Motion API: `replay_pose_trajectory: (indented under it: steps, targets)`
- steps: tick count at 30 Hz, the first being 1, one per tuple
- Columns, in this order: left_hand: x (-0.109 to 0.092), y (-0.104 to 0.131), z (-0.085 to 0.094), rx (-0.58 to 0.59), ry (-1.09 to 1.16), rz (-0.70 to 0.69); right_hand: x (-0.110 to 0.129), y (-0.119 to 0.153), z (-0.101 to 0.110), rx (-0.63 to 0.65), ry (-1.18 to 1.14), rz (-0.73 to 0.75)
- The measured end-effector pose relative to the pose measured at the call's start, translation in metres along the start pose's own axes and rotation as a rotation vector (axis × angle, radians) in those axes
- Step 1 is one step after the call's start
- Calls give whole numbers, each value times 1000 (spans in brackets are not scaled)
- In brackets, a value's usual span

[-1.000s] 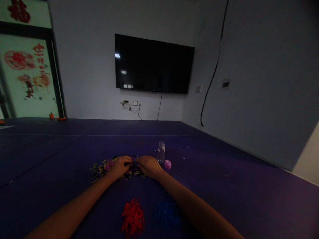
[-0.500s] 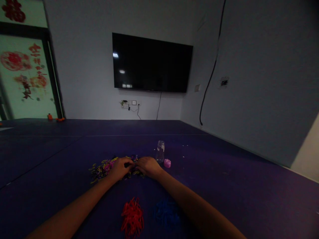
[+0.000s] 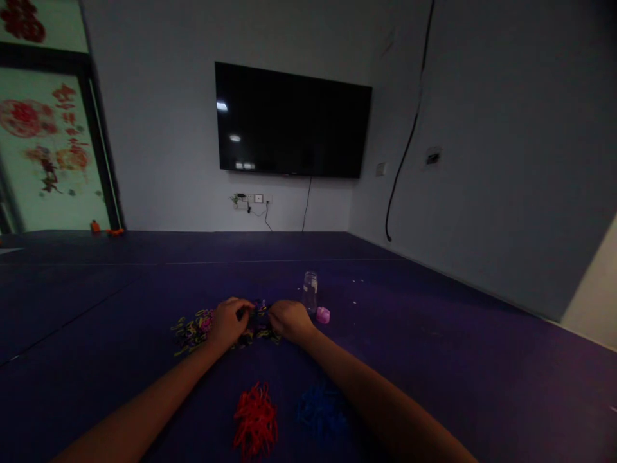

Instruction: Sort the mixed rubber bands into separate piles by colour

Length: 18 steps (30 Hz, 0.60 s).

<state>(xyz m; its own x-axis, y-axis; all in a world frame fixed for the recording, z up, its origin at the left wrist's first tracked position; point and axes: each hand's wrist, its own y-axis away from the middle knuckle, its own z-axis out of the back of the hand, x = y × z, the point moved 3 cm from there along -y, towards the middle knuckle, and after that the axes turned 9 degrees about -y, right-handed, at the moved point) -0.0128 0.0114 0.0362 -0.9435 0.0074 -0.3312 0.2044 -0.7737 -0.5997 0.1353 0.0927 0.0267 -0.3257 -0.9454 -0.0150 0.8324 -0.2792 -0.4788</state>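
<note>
Left fingers (image 3: 243, 303) and right fingers (image 3: 276, 315) are at a multicoloured pile (image 3: 200, 325).

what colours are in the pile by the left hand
The pile by the left hand mixes yellow, pink and dark pieces, seen in the head view.

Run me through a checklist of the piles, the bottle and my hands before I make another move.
1. Red pile apart from blue pile: ok, a gap shows.
2. Mixed-colour pile apart from red pile: ok.
3. Bottle upright: ok.
4. Pink cap on bottle: not ok, it lies beside it.
5. Left hand apart from right hand: ok.
6. Fingers free of bands: cannot tell, too small and dark.
</note>
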Motion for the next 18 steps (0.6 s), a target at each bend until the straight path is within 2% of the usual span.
replay_pose_trajectory:
  steps: [2, 5, 11, 18]
  targets:
    - [4, 0, 2, -18, -135, 45, -2, 0, 1, 5, 0, -43]
    - [10, 0, 0, 32, -193, 84, -2, 0, 2, 18, 10, -81]
    - [9, -1, -8, 108, -134, -14, 0, 0, 3, 46, 25, -81]
    - [2, -2, -7, 171, -295, -62, 1, -2, 4, 77, 39, -78]
